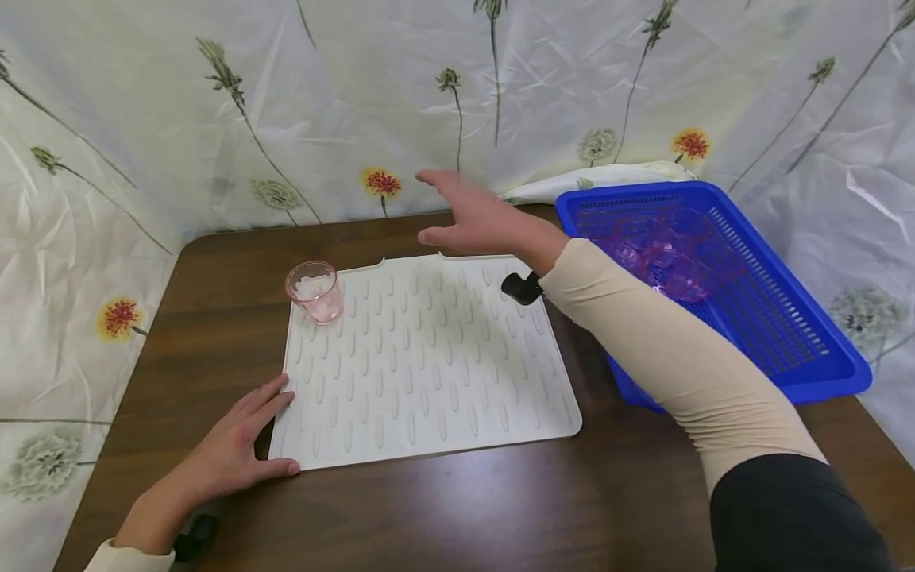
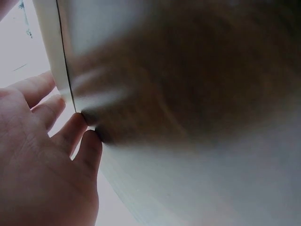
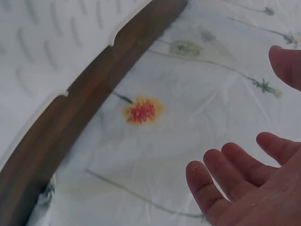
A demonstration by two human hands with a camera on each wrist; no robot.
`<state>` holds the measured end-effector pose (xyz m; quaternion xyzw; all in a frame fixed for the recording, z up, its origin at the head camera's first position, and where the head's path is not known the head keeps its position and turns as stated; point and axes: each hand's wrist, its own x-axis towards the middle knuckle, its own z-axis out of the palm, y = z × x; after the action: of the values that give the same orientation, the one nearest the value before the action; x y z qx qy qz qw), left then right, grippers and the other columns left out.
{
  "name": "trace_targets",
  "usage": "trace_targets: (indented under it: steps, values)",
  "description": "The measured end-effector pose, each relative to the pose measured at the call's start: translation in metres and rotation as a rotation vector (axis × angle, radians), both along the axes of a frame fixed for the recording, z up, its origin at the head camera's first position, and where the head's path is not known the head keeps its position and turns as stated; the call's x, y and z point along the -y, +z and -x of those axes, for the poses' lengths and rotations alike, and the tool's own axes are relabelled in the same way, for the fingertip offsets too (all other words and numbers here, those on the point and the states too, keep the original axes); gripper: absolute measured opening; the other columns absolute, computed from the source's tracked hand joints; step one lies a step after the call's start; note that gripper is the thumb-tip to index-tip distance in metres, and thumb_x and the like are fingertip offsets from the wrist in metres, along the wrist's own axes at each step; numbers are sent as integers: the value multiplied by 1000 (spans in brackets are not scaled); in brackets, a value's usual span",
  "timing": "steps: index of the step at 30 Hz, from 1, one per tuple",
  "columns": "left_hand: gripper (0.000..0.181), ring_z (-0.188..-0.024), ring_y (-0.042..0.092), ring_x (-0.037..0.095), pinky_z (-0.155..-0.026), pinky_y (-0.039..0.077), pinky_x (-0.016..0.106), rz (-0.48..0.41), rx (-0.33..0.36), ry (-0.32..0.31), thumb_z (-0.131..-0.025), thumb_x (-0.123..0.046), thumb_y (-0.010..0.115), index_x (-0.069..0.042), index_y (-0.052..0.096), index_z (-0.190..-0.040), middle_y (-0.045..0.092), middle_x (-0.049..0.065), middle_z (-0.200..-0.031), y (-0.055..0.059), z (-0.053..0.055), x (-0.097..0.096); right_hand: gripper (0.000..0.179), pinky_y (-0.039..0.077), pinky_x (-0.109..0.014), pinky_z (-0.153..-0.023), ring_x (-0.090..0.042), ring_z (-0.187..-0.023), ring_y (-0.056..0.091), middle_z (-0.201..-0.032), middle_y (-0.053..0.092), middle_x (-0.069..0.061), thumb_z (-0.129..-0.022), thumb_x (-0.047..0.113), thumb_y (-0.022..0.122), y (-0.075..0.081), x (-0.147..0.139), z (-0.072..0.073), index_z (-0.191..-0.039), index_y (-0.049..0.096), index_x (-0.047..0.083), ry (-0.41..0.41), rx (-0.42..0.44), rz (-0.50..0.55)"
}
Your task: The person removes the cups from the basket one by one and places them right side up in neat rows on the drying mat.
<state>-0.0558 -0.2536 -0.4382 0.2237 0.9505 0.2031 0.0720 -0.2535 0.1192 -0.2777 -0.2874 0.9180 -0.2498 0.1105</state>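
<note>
A white mat (image 1: pixel 436 365) with raised oval ridges lies on the brown table. On its back left corner stands a clear pink glass (image 1: pixel 314 294), upright with its rim up. My left hand (image 1: pixel 225 457) rests at the mat's front left corner, its fingers and thumb spread along the edge and holding nothing. Above the mat's back edge hovers my right hand (image 1: pixel 486 218), fingers extended and thumb apart. In the right wrist view its palm (image 3: pixel 258 188) shows nothing held. The left wrist view is dark and blurred beyond the left fingers (image 2: pixel 89 153).
A blue plastic basket (image 1: pixel 793 310) stands at the right of the table (image 1: pixel 457 508), with several clear pink glasses (image 1: pixel 668 266) inside, partly behind my right forearm. Flower-printed sheeting (image 1: pixel 329 103) hangs behind the table and at both sides.
</note>
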Motion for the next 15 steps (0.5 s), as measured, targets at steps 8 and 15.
trace_targets:
  steps: [8, 15]
  values:
    - [95, -140, 36, 45, -106, 38, 65, 3, 6, 5, -70, -52, 84, -4, 48, -144, 34, 18, -159, -1, 2, -1, 80, 27, -53, -121, -35, -149, 30, -165, 23, -13, -95, 30, 63, 18, -68, -14, -159, 18, 10, -68, -48, -45]
    - [96, -139, 36, 44, -105, 39, 66, 6, 12, 9, -69, -52, 84, -5, 48, -144, 34, 18, -158, -1, 0, -2, 80, 27, -59, -119, -38, -149, 29, -166, 22, -13, -97, 30, 62, 25, -114, -19, -159, 16, 10, -158, -50, -66]
